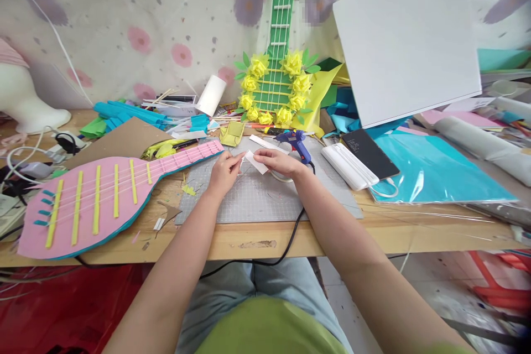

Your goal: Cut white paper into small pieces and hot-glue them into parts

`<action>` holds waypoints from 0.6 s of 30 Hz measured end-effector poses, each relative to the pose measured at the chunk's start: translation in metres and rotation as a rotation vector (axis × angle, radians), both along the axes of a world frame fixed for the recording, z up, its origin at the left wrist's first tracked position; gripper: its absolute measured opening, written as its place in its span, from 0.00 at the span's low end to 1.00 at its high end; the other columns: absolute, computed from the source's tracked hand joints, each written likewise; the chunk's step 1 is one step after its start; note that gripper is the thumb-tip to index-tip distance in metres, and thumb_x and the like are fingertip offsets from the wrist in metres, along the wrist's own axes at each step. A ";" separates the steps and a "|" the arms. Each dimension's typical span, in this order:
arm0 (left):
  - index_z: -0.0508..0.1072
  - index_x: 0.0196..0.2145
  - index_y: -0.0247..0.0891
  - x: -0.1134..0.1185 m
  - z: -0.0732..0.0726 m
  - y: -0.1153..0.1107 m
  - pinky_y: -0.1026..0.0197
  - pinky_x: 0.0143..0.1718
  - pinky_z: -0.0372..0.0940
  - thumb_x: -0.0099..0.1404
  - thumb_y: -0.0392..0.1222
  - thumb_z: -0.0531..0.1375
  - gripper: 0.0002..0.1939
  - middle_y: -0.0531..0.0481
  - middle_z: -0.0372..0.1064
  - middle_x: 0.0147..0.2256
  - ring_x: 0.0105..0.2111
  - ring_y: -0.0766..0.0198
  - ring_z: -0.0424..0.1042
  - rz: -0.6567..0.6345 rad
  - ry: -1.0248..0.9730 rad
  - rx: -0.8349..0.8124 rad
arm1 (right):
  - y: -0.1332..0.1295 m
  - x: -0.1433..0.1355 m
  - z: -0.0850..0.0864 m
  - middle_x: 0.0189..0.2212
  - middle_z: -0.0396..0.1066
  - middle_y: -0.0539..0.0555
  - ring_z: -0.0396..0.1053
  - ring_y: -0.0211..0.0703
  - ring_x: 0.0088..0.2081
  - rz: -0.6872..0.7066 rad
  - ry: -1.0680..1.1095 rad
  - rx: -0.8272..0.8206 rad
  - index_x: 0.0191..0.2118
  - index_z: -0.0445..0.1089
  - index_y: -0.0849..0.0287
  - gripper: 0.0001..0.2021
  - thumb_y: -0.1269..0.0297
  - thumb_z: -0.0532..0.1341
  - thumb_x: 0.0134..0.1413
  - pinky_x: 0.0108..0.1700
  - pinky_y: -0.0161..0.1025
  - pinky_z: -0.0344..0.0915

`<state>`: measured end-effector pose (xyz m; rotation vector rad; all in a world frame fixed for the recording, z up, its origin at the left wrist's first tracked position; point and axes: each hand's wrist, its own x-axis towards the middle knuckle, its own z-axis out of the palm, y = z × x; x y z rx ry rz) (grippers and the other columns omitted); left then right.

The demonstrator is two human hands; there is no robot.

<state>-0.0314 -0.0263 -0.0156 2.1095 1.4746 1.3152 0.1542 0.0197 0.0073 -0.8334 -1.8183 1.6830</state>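
Observation:
Above the grey cutting mat [332,199], my left hand [224,172] and my right hand [280,161] both pinch one small white piece of paper [258,164]. My left fingertips are closed at its left end, and my right thumb and fingers hold its right side. The piece looks bent or folded; its far side is hidden. Just beyond my right hand lies a blue hot glue gun [296,145], its black cord running down over the table edge. A white paper strip [265,144] rests behind my fingers.
A pink paper lute [124,199] with yellow strips lies at the left. Behind stands a green instrument [280,38] ringed with yellow paper flowers. Right of the mat are a white power bank [348,166], a black phone [369,154] and blue sheets [440,168]. A white board [409,38] leans above them.

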 end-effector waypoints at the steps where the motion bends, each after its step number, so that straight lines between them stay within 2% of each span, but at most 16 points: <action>1: 0.73 0.43 0.41 0.000 0.000 0.000 0.69 0.23 0.61 0.61 0.39 0.53 0.14 0.53 0.54 0.27 0.21 0.75 0.64 -0.002 0.011 0.017 | 0.001 -0.002 -0.001 0.24 0.59 0.48 0.57 0.31 0.25 -0.056 0.007 0.016 0.30 0.64 0.60 0.15 0.50 0.56 0.48 0.25 0.30 0.54; 6: 0.72 0.43 0.40 0.003 -0.001 0.000 0.69 0.25 0.60 0.62 0.39 0.51 0.14 0.53 0.54 0.27 0.23 0.74 0.62 -0.012 0.076 0.070 | 0.000 -0.016 -0.003 0.28 0.63 0.49 0.60 0.34 0.30 -0.365 0.007 0.180 0.31 0.63 0.60 0.19 0.46 0.54 0.47 0.33 0.33 0.57; 9: 0.73 0.42 0.40 0.005 0.000 0.000 0.68 0.28 0.60 0.62 0.39 0.51 0.14 0.53 0.55 0.26 0.24 0.72 0.62 0.005 0.143 0.094 | -0.004 -0.024 -0.001 0.24 0.61 0.47 0.57 0.33 0.27 -0.424 -0.025 0.276 0.29 0.63 0.61 0.19 0.47 0.55 0.47 0.31 0.33 0.55; 13: 0.73 0.42 0.40 0.005 0.001 0.000 0.67 0.29 0.58 0.62 0.38 0.51 0.14 0.52 0.55 0.26 0.25 0.71 0.61 0.031 0.218 0.124 | -0.006 -0.029 -0.002 0.20 0.58 0.46 0.55 0.33 0.24 -0.491 -0.107 0.287 0.24 0.61 0.60 0.19 0.47 0.55 0.46 0.28 0.33 0.51; 18: 0.73 0.43 0.41 0.005 0.001 0.000 0.67 0.29 0.57 0.62 0.37 0.50 0.15 0.51 0.56 0.27 0.27 0.70 0.61 0.038 0.303 0.166 | -0.002 -0.028 -0.006 0.19 0.55 0.46 0.52 0.33 0.24 -0.508 -0.124 0.322 0.22 0.59 0.60 0.20 0.46 0.54 0.47 0.27 0.33 0.49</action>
